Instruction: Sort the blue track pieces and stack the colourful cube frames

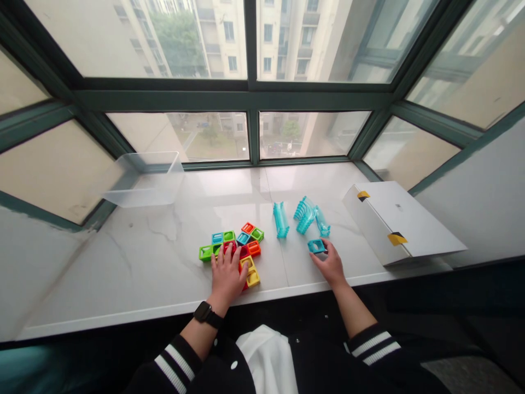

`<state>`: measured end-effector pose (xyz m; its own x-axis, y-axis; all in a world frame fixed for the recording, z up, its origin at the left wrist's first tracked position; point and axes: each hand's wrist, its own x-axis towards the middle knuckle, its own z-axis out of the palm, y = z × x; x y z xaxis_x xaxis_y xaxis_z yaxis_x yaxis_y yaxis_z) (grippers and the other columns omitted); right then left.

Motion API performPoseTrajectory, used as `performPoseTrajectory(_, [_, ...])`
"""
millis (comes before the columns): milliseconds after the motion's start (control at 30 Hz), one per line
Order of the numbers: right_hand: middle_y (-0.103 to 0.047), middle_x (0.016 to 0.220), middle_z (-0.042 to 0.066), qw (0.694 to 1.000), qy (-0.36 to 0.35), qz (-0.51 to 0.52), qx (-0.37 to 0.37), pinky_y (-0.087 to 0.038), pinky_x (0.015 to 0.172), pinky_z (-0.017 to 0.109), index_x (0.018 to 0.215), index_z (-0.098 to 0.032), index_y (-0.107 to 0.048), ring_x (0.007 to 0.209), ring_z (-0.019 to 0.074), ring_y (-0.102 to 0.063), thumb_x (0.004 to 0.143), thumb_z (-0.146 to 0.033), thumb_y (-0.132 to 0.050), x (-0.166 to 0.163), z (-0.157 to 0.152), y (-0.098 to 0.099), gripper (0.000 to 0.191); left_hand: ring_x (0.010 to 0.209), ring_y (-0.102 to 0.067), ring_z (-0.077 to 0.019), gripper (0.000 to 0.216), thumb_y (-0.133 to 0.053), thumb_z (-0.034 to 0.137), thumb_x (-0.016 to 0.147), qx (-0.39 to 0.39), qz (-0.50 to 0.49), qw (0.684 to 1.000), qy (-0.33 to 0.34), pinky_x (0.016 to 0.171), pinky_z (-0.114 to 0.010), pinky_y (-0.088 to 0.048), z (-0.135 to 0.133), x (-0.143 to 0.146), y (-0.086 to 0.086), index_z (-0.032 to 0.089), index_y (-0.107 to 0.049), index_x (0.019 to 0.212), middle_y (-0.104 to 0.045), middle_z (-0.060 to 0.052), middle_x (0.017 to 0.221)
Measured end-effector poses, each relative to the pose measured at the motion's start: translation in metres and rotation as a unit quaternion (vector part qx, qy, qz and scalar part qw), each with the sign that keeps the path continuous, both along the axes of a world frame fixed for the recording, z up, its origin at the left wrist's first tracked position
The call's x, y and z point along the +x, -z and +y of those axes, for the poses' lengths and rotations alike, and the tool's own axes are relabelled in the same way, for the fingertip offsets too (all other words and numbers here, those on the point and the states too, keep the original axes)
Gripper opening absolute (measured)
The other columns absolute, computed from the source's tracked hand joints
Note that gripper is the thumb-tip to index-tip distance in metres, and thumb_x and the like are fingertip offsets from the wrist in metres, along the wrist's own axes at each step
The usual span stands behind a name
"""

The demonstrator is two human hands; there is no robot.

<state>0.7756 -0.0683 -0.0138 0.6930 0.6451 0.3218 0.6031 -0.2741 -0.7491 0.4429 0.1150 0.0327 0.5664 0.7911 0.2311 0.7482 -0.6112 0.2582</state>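
Note:
A cluster of colourful square magnetic tiles (232,243) lies on the white marble sill (123,273), in green, blue, red, orange and yellow. My left hand (227,276) rests on this cluster, its spread fingers over the red and blue tiles; I cannot tell whether they grip one. Two yellow tiles (250,272) sit just right of that hand. My right hand (328,264) pinches a teal square tile (316,246) between fingers and thumb. Just above it lie translucent teal ribbed tube pieces (305,215).
A clear plastic box (143,179) stands at the far left of the sill, and a flat white box (400,221) with yellow-and-black tape lies at the right. Dark-framed windows run behind the sill. A white cloth (266,361) lies below its front edge.

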Motion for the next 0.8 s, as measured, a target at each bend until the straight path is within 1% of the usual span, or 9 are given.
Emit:
performPoseTrajectory(133, [-0.069,0.13,0.018,0.999,-0.005,-0.017,-0.033,-0.056,0.102,0.055,0.14,-0.019,-0.059,0.118,0.0355,-0.066,0.086,-0.056,-0.07,0.002,0.004,0.011,0.066,0.155,-0.031,-0.041,0.056,-0.05,0.043,0.101,0.004,0.006,1.0,0.0,0.129,-0.065,-0.014,0.0,0.0,0.001,0.02,-0.056,0.152,-0.045,-0.014,0.165])
performPoseTrajectory(267, [-0.069,0.133,0.018,0.998,0.0,-0.047,-0.05,-0.051,0.108,0.058,0.139,-0.019,-0.059,0.121,0.0367,-0.064,0.087,-0.055,-0.068,0.0,0.01,0.018,0.064,0.155,-0.032,-0.0405,0.055,-0.05,0.043,0.101,0.007,0.005,1.0,0.001,0.129,-0.065,-0.015,0.0,-0.001,0.002,0.02,-0.057,0.151,-0.046,-0.014,0.164])
performPoseTrajectory(400, [-0.068,0.134,0.019,0.996,0.002,-0.064,-0.056,-0.051,0.107,0.059,0.142,-0.018,-0.057,0.121,0.0375,-0.064,0.088,-0.054,-0.066,-0.001,0.012,0.02,0.066,0.155,-0.032,-0.0401,0.055,-0.05,0.042,0.101,0.008,0.003,1.0,0.0,0.129,-0.065,-0.015,0.0,-0.001,0.002,0.021,-0.057,0.151,-0.046,-0.013,0.164])
performPoseTrajectory(567, [-0.069,0.133,0.018,0.996,0.01,-0.061,-0.061,-0.051,0.106,0.058,0.147,-0.018,-0.051,0.12,0.0367,-0.065,0.088,-0.055,-0.066,-0.002,0.011,0.02,0.071,0.155,-0.032,-0.04,0.055,-0.051,0.041,0.1,0.008,-0.002,1.0,0.0,0.129,-0.065,-0.015,0.001,-0.001,0.003,0.021,-0.057,0.152,-0.046,-0.013,0.164])
performPoseTrajectory(800, [-0.068,0.134,0.019,0.995,0.003,-0.077,-0.063,-0.05,0.109,0.058,0.148,-0.017,-0.051,0.122,0.0369,-0.064,0.09,-0.056,-0.063,-0.001,0.011,0.023,0.071,0.155,-0.033,-0.0399,0.056,-0.052,0.041,0.1,0.005,-0.01,1.0,-0.001,0.129,-0.064,-0.015,0.001,-0.001,0.005,0.023,-0.056,0.152,-0.046,-0.013,0.164])
